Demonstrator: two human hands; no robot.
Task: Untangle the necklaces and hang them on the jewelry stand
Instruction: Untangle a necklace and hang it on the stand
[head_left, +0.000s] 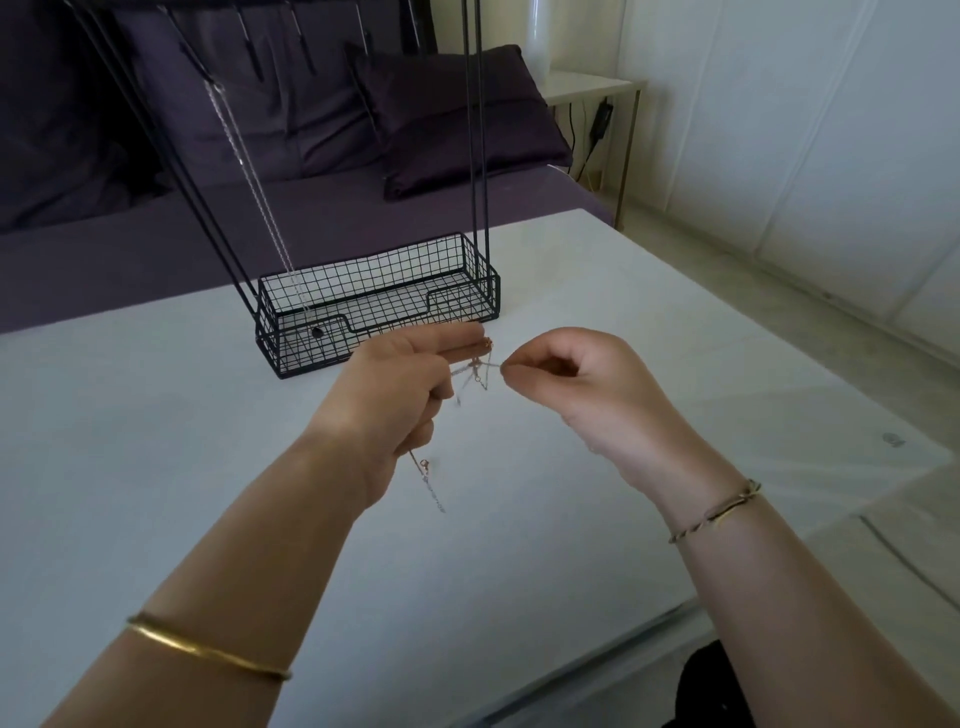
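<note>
A knot of thin tangled necklaces (475, 375), silver and rose-gold, is stretched in the air between my two hands above the white table (182, 441). My left hand (400, 384) pinches one side, and loose chain ends (428, 480) with a small clasp dangle below it. My right hand (571, 384) pinches a strand at the knot's right side. Just behind them stands the black wire jewelry stand (374, 301) with its mesh basket base and tall rods. One silver chain (254, 192) hangs from a hook on the stand's left side down into the basket.
A purple sofa with a cushion (452, 119) lies behind the table. A white side table (592, 88) with a black cable stands at the back right. The table's front edge (597, 660) runs near my right forearm.
</note>
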